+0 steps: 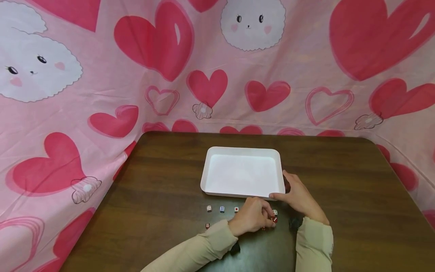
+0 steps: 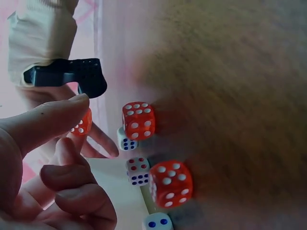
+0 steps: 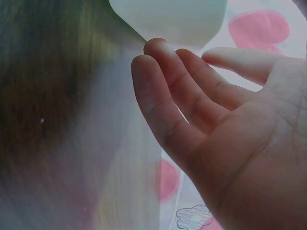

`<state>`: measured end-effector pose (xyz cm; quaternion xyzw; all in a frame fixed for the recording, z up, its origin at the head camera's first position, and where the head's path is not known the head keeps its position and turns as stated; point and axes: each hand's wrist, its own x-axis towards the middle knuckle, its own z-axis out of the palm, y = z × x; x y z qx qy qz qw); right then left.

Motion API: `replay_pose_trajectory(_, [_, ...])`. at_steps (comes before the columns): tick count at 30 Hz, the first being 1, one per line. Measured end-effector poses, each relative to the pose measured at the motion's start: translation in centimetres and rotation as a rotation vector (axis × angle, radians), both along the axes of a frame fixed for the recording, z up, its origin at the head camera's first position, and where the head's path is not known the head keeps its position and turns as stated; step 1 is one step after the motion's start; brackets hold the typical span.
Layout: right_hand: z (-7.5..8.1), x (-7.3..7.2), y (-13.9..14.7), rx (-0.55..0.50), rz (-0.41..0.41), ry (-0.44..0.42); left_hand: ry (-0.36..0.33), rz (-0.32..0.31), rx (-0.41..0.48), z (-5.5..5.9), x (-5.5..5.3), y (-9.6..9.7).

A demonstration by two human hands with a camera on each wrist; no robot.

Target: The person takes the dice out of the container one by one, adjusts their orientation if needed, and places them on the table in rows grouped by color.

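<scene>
My left hand (image 1: 252, 217) reaches over a row of dice and pinches a red die (image 2: 82, 125) between thumb and fingers. Under and around it lie white dice, among them one with blue pips (image 1: 222, 209) and one with a large red pip (image 1: 236, 209). A red die (image 1: 207, 226) lies in a nearer row, and in the left wrist view two more red dice stand close by, one (image 2: 139, 120) beyond the other (image 2: 171, 184). My right hand (image 1: 301, 196) rests at the front right corner of a shallow white tray (image 1: 205, 177), its fingers loosely extended along the side.
The tray sits past the dice on a dark wooden table (image 1: 163, 166). A pink cloth (image 1: 234, 64) with hearts hangs behind the table and along its sides. Black wrist straps show at both sleeves (image 1: 314, 241).
</scene>
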<state>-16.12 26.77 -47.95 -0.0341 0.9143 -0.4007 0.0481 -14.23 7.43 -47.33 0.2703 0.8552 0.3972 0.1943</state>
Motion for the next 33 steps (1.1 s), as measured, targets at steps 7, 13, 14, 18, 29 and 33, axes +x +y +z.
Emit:
replay_pose_trajectory(7, [0.2,0.0,0.0,0.001,0.011,0.006,0.025,-0.009,-0.049,-0.1,0.3,0.4])
replay_pose_trajectory(13, [0.3,-0.1,0.0,-0.001,0.009,0.001,0.067,-0.019,-0.109,-0.1,0.5,0.8])
replay_pose_trajectory(14, [0.2,-0.1,0.1,0.0,0.009,0.001,0.075,-0.018,-0.12,-0.2,0.5,0.9])
replay_pose_trajectory(18, [0.1,-0.1,0.1,-0.002,0.002,-0.004,0.09,-0.018,-0.163,-0.3,0.6,1.2])
replay_pose_trajectory(29, [0.2,-0.1,0.1,-0.02,-0.009,-0.024,0.145,-0.032,-0.201,-0.7,0.7,1.5])
replay_pose_trajectory(33, [0.1,-0.1,0.1,-0.011,-0.006,-0.007,0.145,-0.037,-0.206,-0.7,0.8,1.6])
